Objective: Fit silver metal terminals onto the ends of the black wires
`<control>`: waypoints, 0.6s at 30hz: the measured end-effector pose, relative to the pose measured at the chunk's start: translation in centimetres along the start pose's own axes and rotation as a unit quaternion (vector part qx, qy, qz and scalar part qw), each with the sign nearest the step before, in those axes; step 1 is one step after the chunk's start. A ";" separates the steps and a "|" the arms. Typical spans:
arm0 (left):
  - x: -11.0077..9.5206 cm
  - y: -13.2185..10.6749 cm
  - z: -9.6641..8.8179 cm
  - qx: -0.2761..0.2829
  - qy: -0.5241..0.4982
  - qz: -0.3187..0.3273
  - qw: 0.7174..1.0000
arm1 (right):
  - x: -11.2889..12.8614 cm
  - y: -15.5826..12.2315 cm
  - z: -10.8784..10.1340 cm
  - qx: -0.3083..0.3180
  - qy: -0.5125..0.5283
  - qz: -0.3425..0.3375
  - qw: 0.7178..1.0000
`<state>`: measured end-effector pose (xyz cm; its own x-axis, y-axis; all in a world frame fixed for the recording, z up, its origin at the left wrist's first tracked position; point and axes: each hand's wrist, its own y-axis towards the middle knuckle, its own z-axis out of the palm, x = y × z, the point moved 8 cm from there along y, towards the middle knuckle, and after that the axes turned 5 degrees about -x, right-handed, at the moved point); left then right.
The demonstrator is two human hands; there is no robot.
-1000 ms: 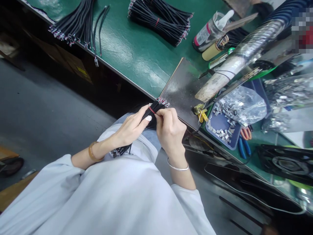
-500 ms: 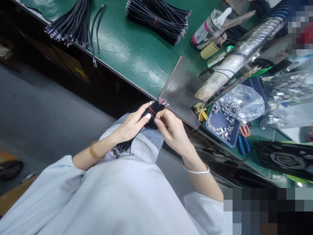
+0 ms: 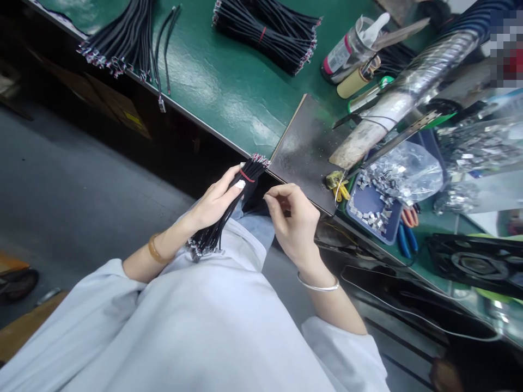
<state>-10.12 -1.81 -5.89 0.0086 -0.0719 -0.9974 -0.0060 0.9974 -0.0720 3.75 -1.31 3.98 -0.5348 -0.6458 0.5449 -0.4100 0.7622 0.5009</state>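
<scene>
My left hand (image 3: 216, 204) is wrapped round a bundle of black cables (image 3: 220, 224) held over my lap, at the bench edge. A red band (image 3: 247, 176) circles the bundle near its upper end, where small red and white wire tips show. Metal connectors (image 3: 198, 250) stick out at the lower end. To the right of the bundle, apart from it, is my right hand (image 3: 295, 220), its thumb and index finger pinched together. Whether anything thin is between those fingertips I cannot make out.
On the green bench (image 3: 229, 103) lie a banded cable bundle (image 3: 265, 35), a loose cable pile (image 3: 122, 41) and two single cables. At right are a dark plate (image 3: 304, 147), a duct pipe (image 3: 368, 128), a blue tray (image 3: 373, 209) of metal pieces and pliers (image 3: 405, 239).
My right hand has drawn away from the red band, to the right and slightly down. The bundle in my left hand has shifted a little left and up, and the band sits round it.
</scene>
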 end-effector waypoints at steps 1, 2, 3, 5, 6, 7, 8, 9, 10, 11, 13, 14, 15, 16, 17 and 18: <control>0.0 -0.1 0.1 0.006 -0.013 -0.011 1.000 | -0.2 0.2 0.0 -0.012 0.003 0.004 1.000; 0.1 -0.3 0.2 0.011 -0.025 -0.021 0.999 | -0.3 0.3 0.0 -0.021 0.008 0.006 1.000; 0.1 -0.4 0.3 0.013 -0.037 -0.028 0.999 | -0.4 0.4 0.2 -0.027 0.014 0.006 1.000; 0.2 -0.5 0.4 0.015 -0.058 -0.038 0.997 | -0.5 0.5 0.7 -0.033 0.025 0.005 0.999; 0.2 -0.5 0.4 0.016 -0.067 -0.043 0.997 | -0.5 0.5 0.9 -0.035 0.030 0.003 0.999; 0.2 -0.5 0.5 0.018 -0.076 -0.047 0.996 | -0.6 0.4 1.1 -0.038 0.033 -0.001 0.999; 0.2 -0.5 0.6 0.020 -0.084 -0.050 0.995 | -0.5 0.4 1.3 -0.041 0.036 -0.006 0.998; 0.2 -0.5 0.7 0.022 -0.092 -0.053 0.994 | -0.5 0.3 1.4 -0.046 0.037 -0.013 0.998; 0.2 -0.4 0.8 0.024 -0.100 -0.055 0.993 | -0.5 0.2 1.5 -0.051 0.035 -0.020 0.998; 0.1 -0.4 0.9 0.027 -0.105 -0.058 0.992 | -0.5 0.2 1.5 -0.056 0.031 -0.027 0.998; 0.0 -0.5 1.1 0.030 -0.111 -0.063 0.991 | -0.4 0.1 1.5 -0.070 0.019 -0.042 0.996; 0.0 -0.5 1.1 0.031 -0.110 -0.066 0.991 | -0.3 0.0 1.5 -0.078 0.010 -0.051 0.996; 0.0 -0.5 1.2 0.030 -0.108 -0.068 0.991 | -0.2 -0.1 1.5 -0.086 0.001 -0.060 0.995; 0.1 -0.6 1.2 0.029 -0.108 -0.071 0.991 | -0.1 -0.2 1.4 -0.094 -0.009 -0.069 0.993; 0.1 -0.6 1.2 0.028 -0.108 -0.074 0.991 | -0.1 -0.3 1.4 -0.104 -0.019 -0.078 0.991; 0.2 -0.6 1.3 0.027 -0.109 -0.079 0.991 | 0.0 -0.4 1.4 -0.113 -0.029 -0.086 0.989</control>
<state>-8.85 -2.45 -6.00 0.2213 -0.2290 -0.9479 0.0661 0.9733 -0.2197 2.92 -1.49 2.85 -0.5152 -0.7566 0.4026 -0.3261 0.6075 0.7243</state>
